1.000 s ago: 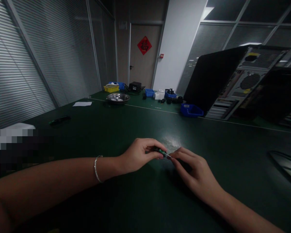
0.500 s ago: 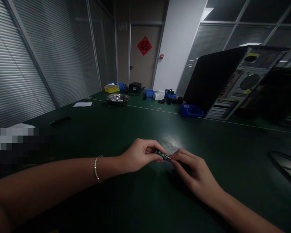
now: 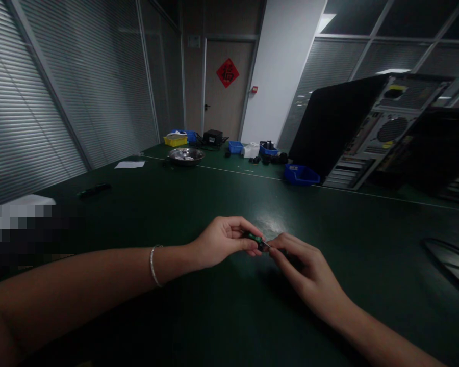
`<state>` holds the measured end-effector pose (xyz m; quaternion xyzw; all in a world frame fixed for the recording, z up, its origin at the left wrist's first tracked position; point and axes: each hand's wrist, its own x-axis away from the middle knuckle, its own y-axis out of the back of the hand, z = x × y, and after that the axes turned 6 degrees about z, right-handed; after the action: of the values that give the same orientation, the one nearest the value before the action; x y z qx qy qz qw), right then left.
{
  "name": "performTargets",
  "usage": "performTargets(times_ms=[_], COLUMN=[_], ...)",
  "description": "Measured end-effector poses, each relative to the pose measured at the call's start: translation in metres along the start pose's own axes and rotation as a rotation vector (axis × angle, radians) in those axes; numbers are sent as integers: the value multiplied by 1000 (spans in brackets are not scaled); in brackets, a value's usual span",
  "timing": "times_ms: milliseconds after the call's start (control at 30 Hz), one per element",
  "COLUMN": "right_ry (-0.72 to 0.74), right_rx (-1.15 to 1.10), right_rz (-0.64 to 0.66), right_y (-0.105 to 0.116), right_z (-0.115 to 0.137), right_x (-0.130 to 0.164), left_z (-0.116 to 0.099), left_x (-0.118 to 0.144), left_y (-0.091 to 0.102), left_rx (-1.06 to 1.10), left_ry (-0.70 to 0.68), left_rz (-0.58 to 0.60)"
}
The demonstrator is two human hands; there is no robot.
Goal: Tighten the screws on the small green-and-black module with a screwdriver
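Left hand [image 3: 224, 243] pinches a small green-handled tool [image 3: 255, 238], seemingly a screwdriver; right hand [image 3: 304, 270] grips its metal tip above the dark green surface [image 3: 222, 199].

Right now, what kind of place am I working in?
Probably a computer repair or assembly workshop in an office: an opened computer case lies on the long green workbench, with blue parts bins and a metal bowl beyond.

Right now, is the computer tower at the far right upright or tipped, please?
Tipped: the computer tower leans left, its rear panel slanted, on the green table.
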<state>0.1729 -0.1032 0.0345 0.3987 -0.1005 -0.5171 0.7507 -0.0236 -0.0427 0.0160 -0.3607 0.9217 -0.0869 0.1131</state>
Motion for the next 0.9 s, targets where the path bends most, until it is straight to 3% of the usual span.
performTargets(times_ms=[267, 333, 467, 567, 900], right_ry=[-50, -59, -51, -47, -77], right_rx=[75, 80, 80, 83, 134], right_rz=[-84, -85, -89, -86, 23], right_y=[5, 5, 4, 3, 9], right_z=[-5, -6, -7, -7, -7], right_x=[1, 0, 1, 1, -2], left_z=[-6, -8, -11, -12, -13], left_x=[2, 3, 7, 10, 11], left_y=[7, 7, 3, 1, 0], left_rx=[-300, -427, -915, -1082, -1110], left_ry=[31, 22, -68, -98, -126], left_rz=[-7, 65, 289, 364, 219])
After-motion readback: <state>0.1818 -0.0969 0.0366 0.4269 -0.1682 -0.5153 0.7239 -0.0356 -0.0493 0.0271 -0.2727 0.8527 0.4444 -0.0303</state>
